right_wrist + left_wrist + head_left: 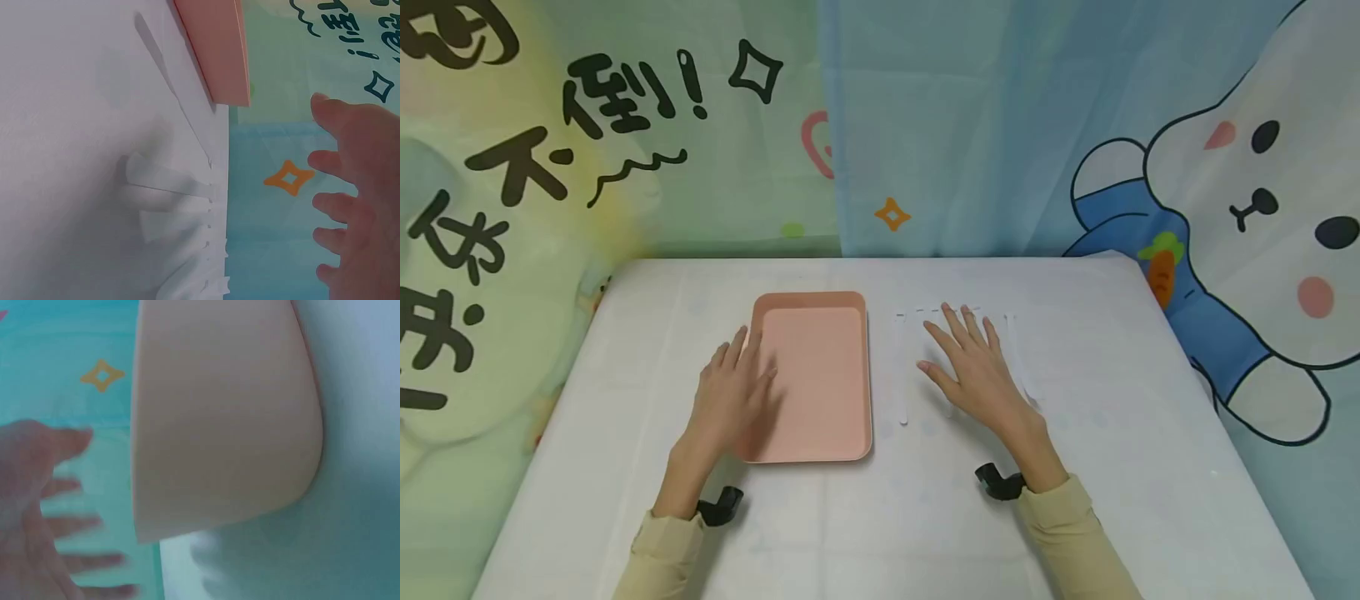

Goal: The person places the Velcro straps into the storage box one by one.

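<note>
Head view shows a pink tray [812,375] lying on the white tabletop [880,533], a little left of the middle. Just to its right lie some thin white strips [164,176], side by side, a few partly hidden from above. The left hand [732,396] is over the tray's left side with its fingers straight; the left wrist view shows a gap between that hand and the tray. The right hand [976,375] is above the strips, its fingers spread. Both hands are well apart from each other and hold nothing. I think the strips could be tricky: they are flat and almost as white as the tabletop, so fingers might miss one, slip off, or scoop up two at once. If the left hand dips and bumps the tray, it might slide right and push the nearest strip crooked. On the far side hangs a cloth [962,125], with a big white bunny [1247,258] on the right.
</note>
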Demonstrator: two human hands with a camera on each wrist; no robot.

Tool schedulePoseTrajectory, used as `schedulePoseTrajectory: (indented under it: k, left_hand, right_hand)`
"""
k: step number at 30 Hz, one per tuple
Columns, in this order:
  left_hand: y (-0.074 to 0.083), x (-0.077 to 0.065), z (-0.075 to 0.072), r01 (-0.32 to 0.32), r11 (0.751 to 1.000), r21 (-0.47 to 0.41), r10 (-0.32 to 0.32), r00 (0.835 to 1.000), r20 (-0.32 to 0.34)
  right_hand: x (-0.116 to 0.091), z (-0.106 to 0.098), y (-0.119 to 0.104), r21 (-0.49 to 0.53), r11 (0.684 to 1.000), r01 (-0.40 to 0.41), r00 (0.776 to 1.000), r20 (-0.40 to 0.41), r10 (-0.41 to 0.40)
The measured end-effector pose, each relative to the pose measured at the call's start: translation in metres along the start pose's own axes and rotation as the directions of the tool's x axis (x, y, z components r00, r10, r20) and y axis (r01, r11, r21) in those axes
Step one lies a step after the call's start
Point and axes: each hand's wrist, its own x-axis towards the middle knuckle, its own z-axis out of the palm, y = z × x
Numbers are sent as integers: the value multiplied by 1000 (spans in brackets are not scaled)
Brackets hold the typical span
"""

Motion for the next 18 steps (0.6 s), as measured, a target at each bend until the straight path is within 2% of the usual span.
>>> schedulePoseTrajectory:
  k: [3,5,8,12,18]
  left_hand:
    - [1,-8,0,120,988,-97,-116,992,48]
    - [0,-15,-1,194,967,-163,-183,980,80]
    - [-3,-23,0,260,931,-256,-242,965,99]
    - [-4,-29,4,286,908,-307,-276,958,76]
    - [-3,-30,10,287,908,-305,-297,955,16]
  right_hand:
    - [1,0,1,32,999,10,1000,-22,-9]
    - [4,2,1,63,998,19,999,-40,-16]
    - [9,5,2,116,993,23,998,-52,-17]
    - [16,8,2,188,982,4,999,-33,3]
    - [23,16,7,242,970,-24,1000,-2,25]
